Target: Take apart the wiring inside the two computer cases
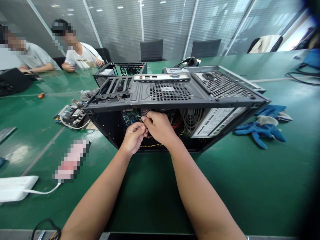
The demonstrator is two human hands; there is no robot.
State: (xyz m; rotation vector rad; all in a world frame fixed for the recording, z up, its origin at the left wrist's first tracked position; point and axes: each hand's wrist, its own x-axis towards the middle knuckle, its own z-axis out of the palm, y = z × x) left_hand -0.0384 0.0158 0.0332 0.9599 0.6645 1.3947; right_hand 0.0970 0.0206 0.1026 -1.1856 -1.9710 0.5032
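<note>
A black computer case (140,91) stands on the green table, its rear panel facing up and its open side toward me. Both hands reach into that opening, in front of a green circuit board (131,116). The fingers of my left hand (135,135) are pinched together beside the right fingertips. Above and to the right of it, my right hand (160,125) is bent with its fingers closed; what either hand grips is too small or hidden. Right of the hands sits a power supply (210,123) with a fan grille and a white label. Coloured wires (178,123) show behind my right hand.
Blue gloves (261,131) lie to the right. On the left are a loose circuit board (72,115), a blurred-out phone-like item (72,160) on a white cable, and a white box (18,188). Another open case (132,68) stands behind. Two people sit at the far left.
</note>
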